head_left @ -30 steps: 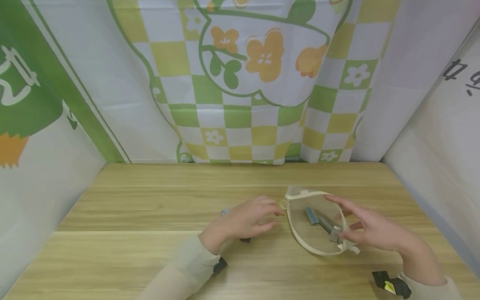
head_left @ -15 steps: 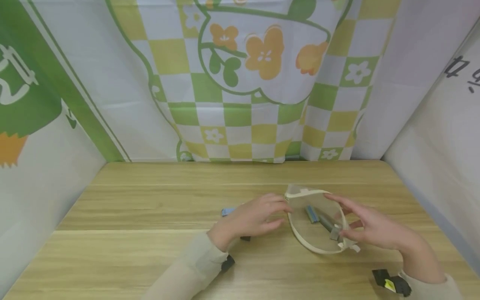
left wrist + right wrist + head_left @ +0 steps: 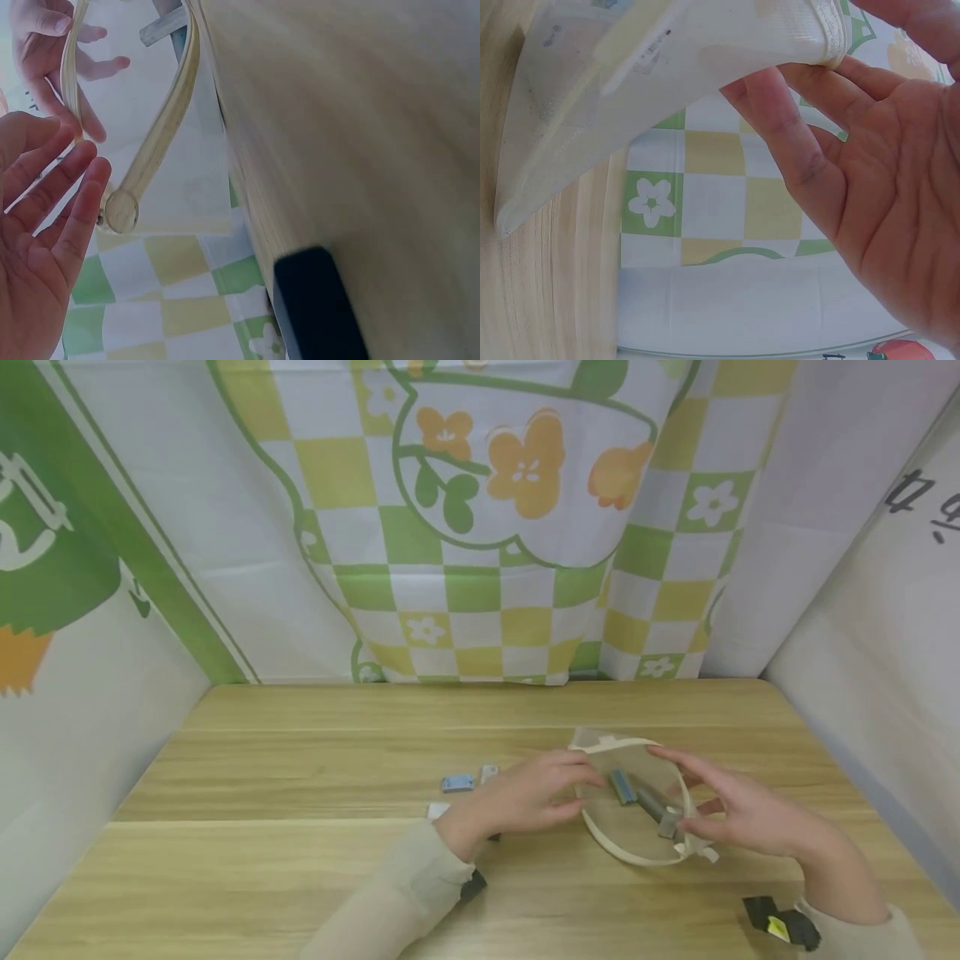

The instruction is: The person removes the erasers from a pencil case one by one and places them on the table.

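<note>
A translucent pouch [image 3: 618, 835] with a cream zip rim stands on the right half of a wood-grain surface [image 3: 300, 760], between two hands. Inside lie a blue-green piece [image 3: 623, 787] and a grey piece [image 3: 669, 825]; the hazy wall blurs them, and whether they are joined cannot be told. The right hand [image 3: 750, 814] grips the pouch's right side, its thumb and fingers curved about the rim; some fingertips are hidden behind it. The left hand [image 3: 525, 793] has a loose, empty grip, fingers extended at the opposite rim near a round zip pull [image 3: 121, 211]; whether they touch is unclear.

The left hand and wrist stand in front of small loose things: one white piece [image 3: 489, 772] and another [image 3: 437, 810] are partly covered, while a light-blue block [image 3: 457, 782] shows whole. A dark block [image 3: 319, 307] is cut off at the left wrist view's bottom edge. A checked, flowered curtain [image 3: 472, 589] hangs behind.
</note>
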A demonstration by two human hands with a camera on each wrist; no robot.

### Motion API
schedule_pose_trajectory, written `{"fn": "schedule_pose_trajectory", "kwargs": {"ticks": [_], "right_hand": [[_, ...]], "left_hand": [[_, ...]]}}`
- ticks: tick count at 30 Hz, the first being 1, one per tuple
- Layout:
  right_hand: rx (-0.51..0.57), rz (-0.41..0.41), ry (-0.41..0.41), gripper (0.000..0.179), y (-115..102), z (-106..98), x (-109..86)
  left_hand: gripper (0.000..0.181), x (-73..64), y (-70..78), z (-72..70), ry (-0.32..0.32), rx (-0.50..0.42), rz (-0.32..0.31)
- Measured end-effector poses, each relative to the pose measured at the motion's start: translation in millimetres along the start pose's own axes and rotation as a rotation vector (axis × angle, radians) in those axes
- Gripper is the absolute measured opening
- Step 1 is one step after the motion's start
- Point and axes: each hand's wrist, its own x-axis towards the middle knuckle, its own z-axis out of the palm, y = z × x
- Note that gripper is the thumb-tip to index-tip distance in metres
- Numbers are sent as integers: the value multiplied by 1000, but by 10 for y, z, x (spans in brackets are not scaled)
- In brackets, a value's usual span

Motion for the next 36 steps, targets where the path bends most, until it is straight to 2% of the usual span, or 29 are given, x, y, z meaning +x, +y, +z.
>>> {"fn": "schedule_pose_trajectory", "kwargs": {"ticks": [9,15,19,25,36], "right_hand": [[6,-12,-19,85,1,-13,5],[-4,-23,-16,85,-7,-9,14],[-18,-30,3,85,-8,0,13],[4,-4,-2,85,0,-2,-1],[-7,42,-18,87,-19,-15,-1]], "left_hand": [[30,106,24,56,-3,1,5],[31,170,51,54,-49,31,-19],[33,236,49,81,-81,52,-8],[34,319,89,92,-126,29,10],[37,412,142,179,-142,59,-88]]}}
